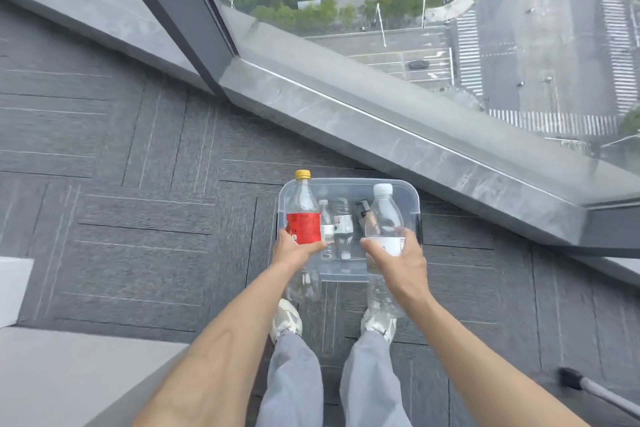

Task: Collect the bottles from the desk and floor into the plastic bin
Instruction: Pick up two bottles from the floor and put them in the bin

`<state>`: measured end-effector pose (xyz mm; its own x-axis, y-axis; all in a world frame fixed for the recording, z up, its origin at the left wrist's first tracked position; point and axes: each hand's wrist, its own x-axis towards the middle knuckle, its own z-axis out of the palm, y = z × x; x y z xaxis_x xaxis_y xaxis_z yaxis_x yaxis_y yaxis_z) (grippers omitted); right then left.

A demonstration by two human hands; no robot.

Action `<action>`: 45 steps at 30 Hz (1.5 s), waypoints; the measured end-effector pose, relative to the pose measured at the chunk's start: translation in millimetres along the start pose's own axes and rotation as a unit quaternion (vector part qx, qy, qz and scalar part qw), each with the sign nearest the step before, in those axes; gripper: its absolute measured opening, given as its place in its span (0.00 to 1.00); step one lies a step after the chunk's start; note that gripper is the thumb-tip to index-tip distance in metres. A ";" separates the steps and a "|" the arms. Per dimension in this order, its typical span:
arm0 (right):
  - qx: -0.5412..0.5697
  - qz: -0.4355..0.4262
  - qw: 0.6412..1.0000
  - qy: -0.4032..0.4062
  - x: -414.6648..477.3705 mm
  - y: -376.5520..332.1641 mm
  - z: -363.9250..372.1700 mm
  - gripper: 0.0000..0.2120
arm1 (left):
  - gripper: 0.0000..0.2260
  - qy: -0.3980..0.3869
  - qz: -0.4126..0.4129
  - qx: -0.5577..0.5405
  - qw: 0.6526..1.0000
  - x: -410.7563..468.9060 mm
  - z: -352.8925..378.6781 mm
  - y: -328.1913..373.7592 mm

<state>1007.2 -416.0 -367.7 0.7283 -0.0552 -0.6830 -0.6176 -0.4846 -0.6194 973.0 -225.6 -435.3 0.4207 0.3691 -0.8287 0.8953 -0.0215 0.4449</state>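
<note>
Clear plastic makes up the bin [349, 183], which sits on the grey carpet [138, 218] close to the window ledge [381, 121]. Inside it two small bottles [341, 224] lie side by side, next to a dark thing [360, 210] that is too small to tell. The left hand [296, 250] has its fingers and thumb curled round the red-label bottle [303, 218]. That bottle has a yellow cap and points away from the person, over the left side of the bin. The right hand [394, 260] is wrapped round the white-cap bottle [382, 218], a clear one with a white label, over the right side of the bin. Both of these bottles are up in the air and not yet in the bin. Two pale shoes [285, 321] stand on the carpet just behind the bin. A pale desk corner [69, 374] shows at the bottom left
</note>
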 end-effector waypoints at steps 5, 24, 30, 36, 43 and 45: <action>-0.010 0.020 1.000 -0.003 29.0 24.9 19.9 0.23 | 0.41 -0.016 0.042 0.104 0.994 46.4 21.9 -16.8; -0.018 -0.006 1.000 -0.012 -13.1 -26.6 -6.3 0.27 | 0.22 0.013 0.034 0.091 0.995 -41.2 -12.0 35.2; -0.026 -0.024 0.999 -0.013 -18.2 -33.5 -6.6 0.26 | 0.18 0.017 0.047 0.070 0.996 -62.7 -5.9 40.6; -0.050 -0.040 0.998 -0.027 -20.9 -22.5 -8.6 0.37 | 0.17 0.029 0.038 0.026 0.999 -67.3 -7.5 29.7; -0.055 -0.019 0.997 -0.049 -13.7 -3.6 -5.5 0.35 | 0.17 0.027 0.020 0.019 0.999 -62.3 -12.3 14.9; -0.065 -0.010 0.996 -0.052 -8.4 -2.7 -0.2 0.38 | 0.17 0.026 0.020 0.019 0.999 -58.5 -13.3 14.8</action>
<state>1002.9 -414.4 -360.2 0.7011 0.0425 -0.7118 -0.5547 -0.5947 -0.5819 959.7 -235.2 -375.7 0.4499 0.4144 -0.7911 0.8829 -0.0733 0.4637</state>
